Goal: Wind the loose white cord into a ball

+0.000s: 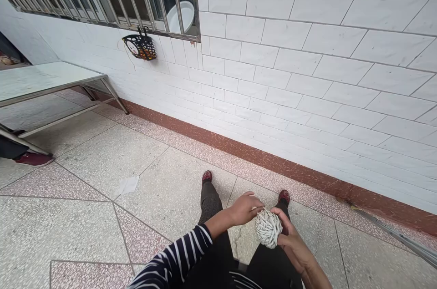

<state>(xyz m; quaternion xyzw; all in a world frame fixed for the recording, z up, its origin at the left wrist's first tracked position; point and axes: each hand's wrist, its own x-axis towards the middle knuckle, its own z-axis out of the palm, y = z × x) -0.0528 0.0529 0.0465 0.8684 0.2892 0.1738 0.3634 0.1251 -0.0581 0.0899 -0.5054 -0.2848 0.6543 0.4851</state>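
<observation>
A ball of white yarn (268,228) sits between my two hands at the bottom of the head view, above my lap. My left hand (244,208) rests on its upper left side, fingers curled over the top. My right hand (290,236) cups the ball from the right and below. My left sleeve (174,259) is striped dark blue and white. Below the hands are my legs in dark trousers and my two dark red shoes (206,176) on the tiled floor.
A white tiled wall (307,75) with a red-brown base strip runs ahead. A metal table (44,82) stands at left, with another person's red shoe (32,159) beside its leg. A small black basket (139,47) hangs under a barred window. A metal rod (396,234) lies at right.
</observation>
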